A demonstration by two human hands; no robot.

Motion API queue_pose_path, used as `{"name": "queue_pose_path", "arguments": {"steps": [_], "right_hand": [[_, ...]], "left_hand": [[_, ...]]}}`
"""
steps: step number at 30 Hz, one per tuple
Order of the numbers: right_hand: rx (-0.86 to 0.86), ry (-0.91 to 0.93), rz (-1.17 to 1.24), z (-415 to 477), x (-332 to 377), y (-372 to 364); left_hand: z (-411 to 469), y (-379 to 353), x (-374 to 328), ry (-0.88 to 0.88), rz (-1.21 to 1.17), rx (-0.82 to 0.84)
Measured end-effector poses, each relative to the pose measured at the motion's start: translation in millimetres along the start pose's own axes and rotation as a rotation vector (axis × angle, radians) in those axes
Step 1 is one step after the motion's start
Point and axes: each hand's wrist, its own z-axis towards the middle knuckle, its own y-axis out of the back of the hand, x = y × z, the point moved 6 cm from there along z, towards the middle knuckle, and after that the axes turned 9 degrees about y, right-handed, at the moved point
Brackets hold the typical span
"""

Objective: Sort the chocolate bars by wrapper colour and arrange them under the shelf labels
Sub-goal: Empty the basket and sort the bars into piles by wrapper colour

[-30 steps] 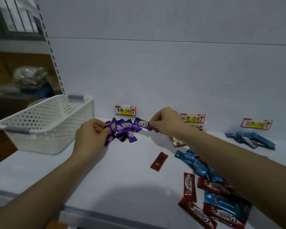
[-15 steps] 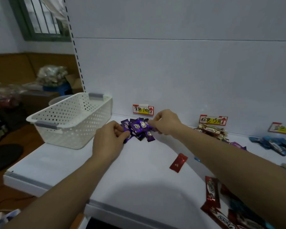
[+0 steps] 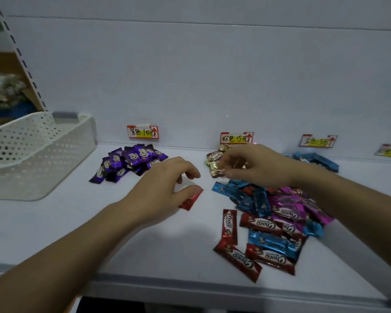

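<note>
The person's left hand (image 3: 165, 188) hovers low over the white shelf (image 3: 178, 256), fingers loosely curled with a clear gap under them, not really gripping anything. Only the thumb tip touches the top end of a small red bar (image 3: 190, 201), which lies flat on the shelf right beside that hand.

The right hand (image 3: 257, 166) is just to the right of it and a bit further back. Its fingers are curled in on the gold-brown bars (image 3: 215, 162), pinching at the front of that little pile. The pile sits right under the brown label (image 3: 236, 137) on the back wall.

Past the left hand, toward the wall, the purple bars (image 3: 131, 161) are heaped under the purple label (image 3: 142, 132), all bunched up and overlapping. Behind the right wrist there's a row of blue bars (image 3: 318, 160) under a third label (image 3: 318, 141), too blurry to read. A fourth label (image 3: 389, 151) is cut off at the edge.

Under and in front of the right forearm sits the unsorted heap (image 3: 278, 218), with red, blue and magenta wrappers piled on each other. One long red bar (image 3: 229, 225) lies at its left edge, pointing away from the person. Well off to the left of the left hand is a white perforated basket (image 3: 36, 154), on the same shelf.
</note>
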Motion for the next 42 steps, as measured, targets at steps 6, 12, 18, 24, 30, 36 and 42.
{"name": "queue_pose_path", "arguments": {"steps": [6, 12, 18, 24, 30, 36, 42], "right_hand": [[-0.023, -0.072, -0.078, -55.3, -16.0, 17.3], [-0.014, -0.121, -0.150, -99.8, -17.7, 21.4], [-0.055, -0.139, -0.134, -138.3, -11.6, 14.4], [-0.064, -0.104, -0.163, -143.4, 6.5, -0.7], [0.004, -0.070, -0.200, -139.0, 24.6, -15.8], [0.003, -0.061, -0.258, -140.0, 31.9, -17.3], [-0.048, -0.081, -0.248, -136.6, 32.0, -17.9]], "left_hand": [[18.9, -21.3, -38.6, -0.123, -0.041, 0.132], [17.7, -36.4, -69.1, -0.244, -0.063, 0.236], [5.2, -44.9, -71.9, -0.326, -0.065, 0.348], [-3.4, -51.4, -58.6, -0.446, -0.033, 0.493], [-5.1, -47.5, -53.4, -0.458, 0.017, 0.437], [-2.9, -43.6, -57.4, -0.381, 0.034, 0.334], [22.3, -48.6, -71.6, -0.277, 0.260, 0.188]]}}
